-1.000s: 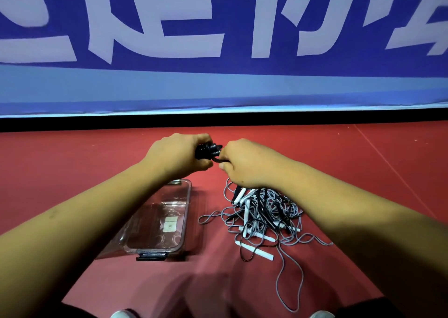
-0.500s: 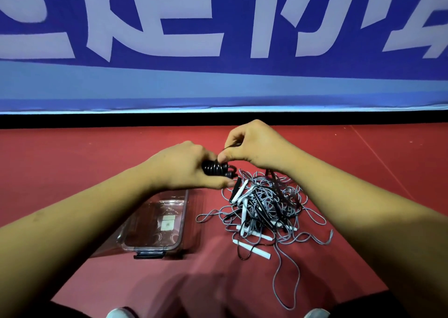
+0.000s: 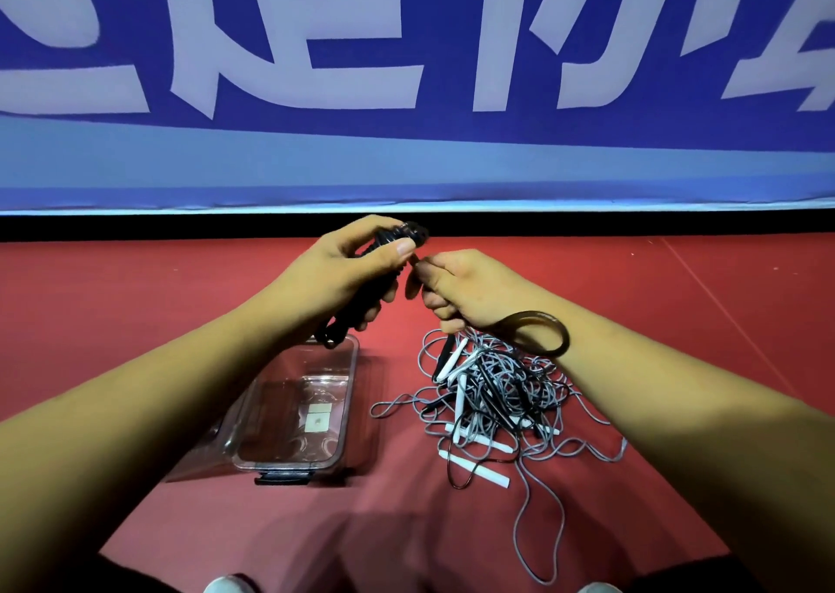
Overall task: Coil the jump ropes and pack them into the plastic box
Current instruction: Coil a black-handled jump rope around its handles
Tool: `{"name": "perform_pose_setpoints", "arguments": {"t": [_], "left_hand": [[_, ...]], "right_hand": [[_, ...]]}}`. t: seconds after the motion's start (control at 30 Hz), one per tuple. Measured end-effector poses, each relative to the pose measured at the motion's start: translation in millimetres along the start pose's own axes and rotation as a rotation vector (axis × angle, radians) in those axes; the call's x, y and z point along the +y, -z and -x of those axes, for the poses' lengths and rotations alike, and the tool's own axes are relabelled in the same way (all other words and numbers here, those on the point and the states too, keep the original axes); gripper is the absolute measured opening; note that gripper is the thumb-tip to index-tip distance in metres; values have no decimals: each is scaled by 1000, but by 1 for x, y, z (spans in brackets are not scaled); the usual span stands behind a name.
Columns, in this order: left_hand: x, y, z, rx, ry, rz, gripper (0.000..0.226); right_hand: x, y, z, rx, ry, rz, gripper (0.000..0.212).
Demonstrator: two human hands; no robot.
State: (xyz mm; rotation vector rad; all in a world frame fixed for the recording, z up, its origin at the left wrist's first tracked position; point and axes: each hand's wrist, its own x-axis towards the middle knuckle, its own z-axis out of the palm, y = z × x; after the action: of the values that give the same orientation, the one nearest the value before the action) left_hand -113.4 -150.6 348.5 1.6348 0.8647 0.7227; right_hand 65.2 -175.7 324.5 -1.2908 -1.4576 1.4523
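My left hand (image 3: 343, 271) grips a black jump rope bundle (image 3: 397, 240), its handles wrapped with cord, held up above the floor. Just to its right, my right hand (image 3: 461, 290) pinches the loose end of the black cord, and a dark loop (image 3: 542, 332) curls out past that wrist. Below the left hand a clear plastic box (image 3: 348, 393) lies open on the red floor with no rope in it. A tangled pile of grey and black jump ropes (image 3: 497, 393) with white handles lies to the right of the box.
A blue banner (image 3: 406, 73) with white lettering stands across the far side above a black strip. The box's clear lid (image 3: 217, 452) lies against its left side. A grey rope loop (image 3: 540, 525) trails toward me. My shoe tips (image 3: 226, 585) show at the bottom edge.
Both hands have risen and the left hand has turned the bundle up on end. The right hand has dropped from above the bundle to its right side, drawing a cord loop by the wrist.
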Motion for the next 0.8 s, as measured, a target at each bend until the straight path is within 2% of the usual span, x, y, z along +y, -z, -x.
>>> {"name": "perform_pose_setpoints", "arguments": {"t": [0.1, 0.17, 0.23, 0.33, 0.43, 0.53, 0.7, 0.8], "left_hand": [[2, 4, -4, 70, 87, 130, 23], [4, 8, -6, 53, 136, 252, 19], [6, 12, -8, 5, 166, 270, 18], [6, 16, -10, 39, 222, 154, 33], [-2, 18, -16, 221, 268, 88, 30], [-17, 16, -24, 369, 274, -18, 34], [-35, 10, -27, 299, 325, -170, 34], [-43, 9, -24, 219, 264, -533, 29]], "right_hand": [[-2, -5, 2, 39, 61, 194, 19], [-5, -7, 1, 65, 131, 366, 15], [-9, -5, 2, 98, 197, 549, 16], [-7, 7, 4, 90, 154, 643, 12], [-6, 3, 4, 43, 90, 800, 19], [-12, -13, -1, 27, 69, 924, 13], [-22, -20, 13, -77, 19, 1109, 17], [-22, -22, 23, -122, 46, 1195, 16]]}}
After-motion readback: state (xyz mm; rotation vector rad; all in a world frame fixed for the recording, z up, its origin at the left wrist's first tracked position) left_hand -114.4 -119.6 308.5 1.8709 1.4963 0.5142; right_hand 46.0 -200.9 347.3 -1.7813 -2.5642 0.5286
